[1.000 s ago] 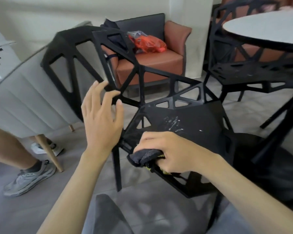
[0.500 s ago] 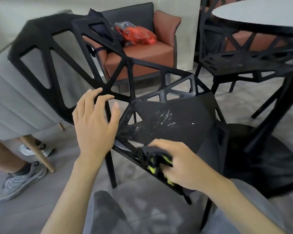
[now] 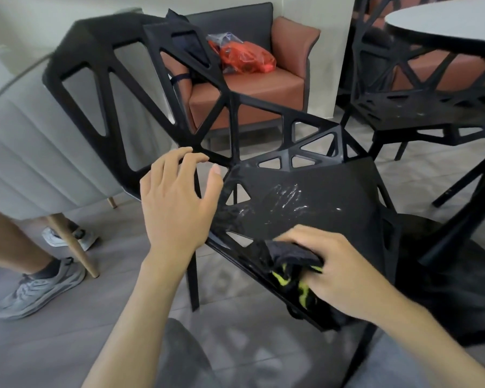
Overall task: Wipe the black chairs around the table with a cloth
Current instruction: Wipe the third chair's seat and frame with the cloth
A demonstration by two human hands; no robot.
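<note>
Compared with 0.5 s ago, the right hand (image 3: 339, 273) is seen a little further right along the front edge of the black chair (image 3: 305, 197), and the cloth (image 3: 294, 273) is bunched beneath it much as before; the left hand (image 3: 177, 203) is kept in nearly the same place by the junction of backrest and seat. The wet smears on the seat are unchanged. The seat's front edge is met by the cloth, with bare floor (image 3: 67, 317) below it and to the left. A grey padded chair (image 3: 25, 152) is set close behind the backrest, and a bystander's shoes (image 3: 39, 287) are seen beside its wooden leg. A 2nd black chair (image 3: 420, 107) is tucked under the round table (image 3: 445, 26) at the right, well apart from the wiped seat. A brown armchair (image 3: 252, 88) with an orange bag (image 3: 244, 57) stands behind. The dark cloth with yellow-green patches is gripped by the curled fingers of the right hand and pressed onto the seat edge. The left hand is spread, fingers relaxed; contact with the frame cannot be told.
</note>
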